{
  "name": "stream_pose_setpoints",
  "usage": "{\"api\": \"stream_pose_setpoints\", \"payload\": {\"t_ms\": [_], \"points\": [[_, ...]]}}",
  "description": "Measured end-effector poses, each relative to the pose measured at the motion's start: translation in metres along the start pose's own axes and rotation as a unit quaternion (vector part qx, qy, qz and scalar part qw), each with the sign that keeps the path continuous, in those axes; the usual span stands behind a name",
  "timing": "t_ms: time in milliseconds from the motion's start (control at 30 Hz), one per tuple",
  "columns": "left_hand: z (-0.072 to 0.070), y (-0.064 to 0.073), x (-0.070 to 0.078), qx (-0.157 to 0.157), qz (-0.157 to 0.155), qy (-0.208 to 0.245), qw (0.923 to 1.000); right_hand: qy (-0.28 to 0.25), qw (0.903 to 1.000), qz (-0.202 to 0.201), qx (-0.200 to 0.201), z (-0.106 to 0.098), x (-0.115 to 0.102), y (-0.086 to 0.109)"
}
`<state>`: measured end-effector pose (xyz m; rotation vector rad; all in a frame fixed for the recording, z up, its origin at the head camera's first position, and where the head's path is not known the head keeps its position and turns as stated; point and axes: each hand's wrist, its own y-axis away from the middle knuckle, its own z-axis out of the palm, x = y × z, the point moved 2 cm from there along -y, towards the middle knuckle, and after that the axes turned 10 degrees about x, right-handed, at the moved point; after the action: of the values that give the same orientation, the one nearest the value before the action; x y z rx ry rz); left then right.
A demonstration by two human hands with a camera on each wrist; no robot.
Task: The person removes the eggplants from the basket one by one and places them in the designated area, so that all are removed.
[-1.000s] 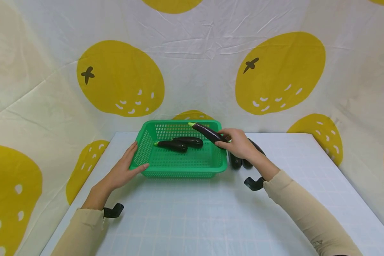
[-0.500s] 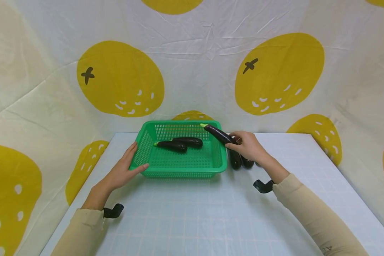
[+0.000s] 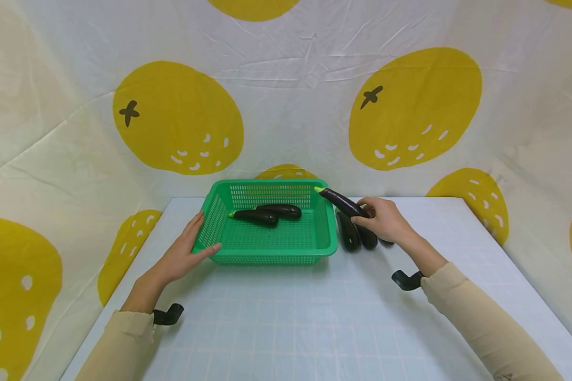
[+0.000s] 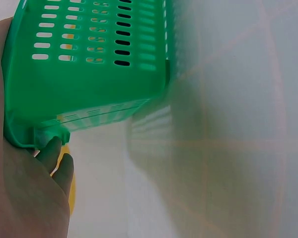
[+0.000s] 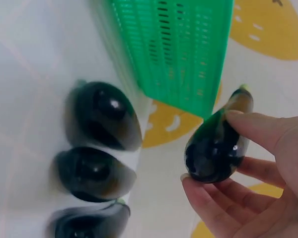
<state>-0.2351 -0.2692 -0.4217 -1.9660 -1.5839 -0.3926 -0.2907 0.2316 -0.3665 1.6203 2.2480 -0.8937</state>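
My right hand (image 3: 382, 219) pinches an eggplant (image 3: 340, 202) near its thick end between thumb and fingers. The eggplant is raised and tilted, its green stem over the right rim of a green plastic basket (image 3: 267, 253). In the right wrist view the held eggplant (image 5: 214, 148) hangs above the table, to one side of several others. At the basket's left end my left hand (image 3: 178, 257) grips the rim, thumb over the front corner and fingers along the side. In the left wrist view, fingertips (image 4: 52, 153) curl under the rim's lip. Two eggplants (image 3: 257, 217) lie inside the basket.
Right of the basket, three eggplants lie side by side on the table, among them a near one (image 3: 349, 233) and a middle one (image 3: 368, 239); the last is mostly behind my right hand. A pale checked cloth (image 3: 267, 317) covers the table. A fruit-printed curtain (image 3: 295, 106) hangs behind.
My right hand has moved right with the eggplant, from above the basket's right part to above the eggplants on the table. The left hand and the basket stay still.
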Motion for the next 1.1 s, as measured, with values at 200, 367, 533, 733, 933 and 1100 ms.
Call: {"api": "stream_pose_setpoints", "payload": {"t_ms": [200,367,533,733,933,1100], "points": [[0.0,0.001,0.0,0.001,0.0,-0.001,1.0,0.005,0.9997,0.022,-0.003,-0.012,0.013,0.005],[0.0,0.001,0.0,0.002,0.002,-0.001,1.0,0.017,0.9992,0.036,0.003,-0.023,0.024,0.01],[-0.001,0.001,0.001,0.002,0.003,-0.001,1.0,0.034,0.9978,0.056,0.002,-0.032,0.038,0.013],[-0.002,0.0,0.002,0.002,0.003,0.0,1.0,0.044,0.9956,0.083,0.007,-0.039,0.053,0.018],[-0.001,0.0,0.002,0.002,0.002,0.002,1.0,0.058,0.993,0.103,0.008,-0.04,0.069,0.02],[0.0,0.0,0.001,0.003,0.002,0.004,1.0,0.066,0.991,0.116,0.007,-0.04,0.082,0.021]]}}
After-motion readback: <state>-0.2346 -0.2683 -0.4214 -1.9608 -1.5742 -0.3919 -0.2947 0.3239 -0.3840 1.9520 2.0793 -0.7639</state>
